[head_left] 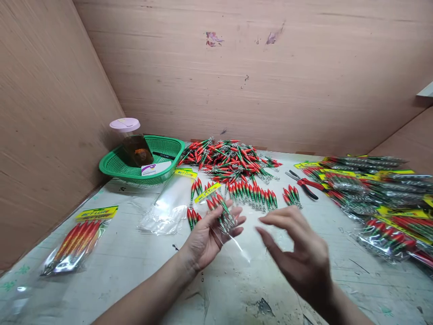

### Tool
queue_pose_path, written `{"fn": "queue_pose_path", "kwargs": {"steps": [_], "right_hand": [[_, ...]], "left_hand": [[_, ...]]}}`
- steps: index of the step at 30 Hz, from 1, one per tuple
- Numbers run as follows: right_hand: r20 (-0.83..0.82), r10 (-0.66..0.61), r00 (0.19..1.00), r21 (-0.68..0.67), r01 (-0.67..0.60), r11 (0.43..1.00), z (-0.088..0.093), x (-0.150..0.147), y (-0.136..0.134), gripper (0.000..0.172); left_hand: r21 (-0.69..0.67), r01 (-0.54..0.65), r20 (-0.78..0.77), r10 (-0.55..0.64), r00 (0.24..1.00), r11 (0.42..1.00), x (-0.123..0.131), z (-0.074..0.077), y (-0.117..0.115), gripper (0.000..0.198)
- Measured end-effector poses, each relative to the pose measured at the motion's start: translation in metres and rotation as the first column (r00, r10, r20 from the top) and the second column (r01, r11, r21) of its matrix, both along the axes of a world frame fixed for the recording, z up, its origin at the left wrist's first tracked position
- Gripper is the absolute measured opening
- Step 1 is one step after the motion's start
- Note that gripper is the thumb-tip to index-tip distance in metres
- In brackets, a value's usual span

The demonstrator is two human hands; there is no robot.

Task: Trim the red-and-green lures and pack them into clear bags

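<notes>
My left hand lies palm up over the table and holds a clear plastic bag with a yellow header and a few red and green lures inside it. My right hand hovers just to the right of the bag, fingers spread and curled, holding nothing. Behind both hands a row of red and green lures lies side by side, and a big loose pile of lures sits further back.
A green basket with a pink-lidded jar stands at the back left. Empty clear bags lie left of my hands, one filled pack at far left, several filled packs at right, red-handled pliers beside them.
</notes>
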State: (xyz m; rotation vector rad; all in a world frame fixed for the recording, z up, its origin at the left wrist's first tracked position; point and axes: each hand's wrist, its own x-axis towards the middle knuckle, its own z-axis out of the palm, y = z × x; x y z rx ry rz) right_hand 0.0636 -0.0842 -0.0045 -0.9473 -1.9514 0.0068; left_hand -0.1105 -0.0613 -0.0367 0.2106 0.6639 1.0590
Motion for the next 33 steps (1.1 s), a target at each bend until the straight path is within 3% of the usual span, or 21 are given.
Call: {"fn": "queue_pose_path", "kwargs": {"steps": [1, 3, 6, 10, 13, 17, 22, 25, 27, 29, 33], "right_hand": [[-0.05, -0.047, 0.998, -0.04, 0.045, 0.998, -0.003, 0.004, 0.004, 0.011], [0.008, -0.089, 0.996, -0.168, 0.089, 0.982, -0.017, 0.009, 0.013, 0.008], [0.225, 0.08, 0.971, -0.384, 0.013, 0.923, -0.048, -0.002, 0.023, 0.011], [0.313, 0.129, 0.941, -0.463, 0.033, 0.886, -0.084, -0.034, 0.025, 0.018], [0.342, 0.091, 0.935, -0.47, 0.087, 0.878, -0.092, -0.044, 0.019, 0.013], [0.325, 0.083, 0.942, -0.481, 0.09, 0.872, -0.071, -0.019, 0.003, 0.009], [0.149, 0.143, 0.979, -0.471, -0.057, 0.881, 0.002, 0.036, -0.026, 0.01], [0.09, 0.272, 0.958, -0.446, -0.206, 0.871, 0.036, 0.045, -0.034, 0.02], [0.113, 0.359, 0.926, -0.451, -0.275, 0.849, 0.043, 0.036, -0.034, 0.022], [0.175, 0.367, 0.914, -0.425, -0.266, 0.865, 0.037, 0.022, -0.03, 0.022], [0.322, 0.195, 0.926, -0.208, -0.131, 0.969, 0.013, -0.001, -0.019, 0.018]], "left_hand": [[0.008, -0.044, -0.003, 0.044, 0.999, 0.999, -0.005, 0.004, 0.004, 0.026], [0.019, -0.149, -0.014, 0.15, 0.989, 0.989, -0.014, 0.011, 0.011, 0.023], [0.025, -0.259, -0.015, 0.259, 0.966, 0.966, -0.024, 0.015, 0.02, 0.02], [0.008, -0.259, -0.022, 0.259, 0.966, 0.966, -0.024, 0.009, 0.023, 0.02], [-0.002, -0.232, -0.031, 0.232, 0.972, 0.973, -0.022, 0.004, 0.023, 0.021], [0.005, -0.217, -0.031, 0.218, 0.976, 0.976, -0.022, 0.0, 0.023, 0.021], [-0.005, -0.184, -0.043, 0.184, 0.982, 0.983, -0.018, -0.004, 0.021, 0.021], [-0.017, -0.158, -0.042, 0.157, 0.987, 0.987, -0.014, -0.005, 0.017, 0.021], [-0.017, -0.126, -0.04, 0.125, 0.991, 0.992, -0.011, -0.005, 0.014, 0.022], [-0.018, -0.094, -0.044, 0.093, 0.995, 0.995, -0.009, -0.005, 0.01, 0.022], [-0.024, -0.064, -0.054, 0.063, 0.997, 0.998, -0.004, -0.006, 0.006, 0.02]]}}
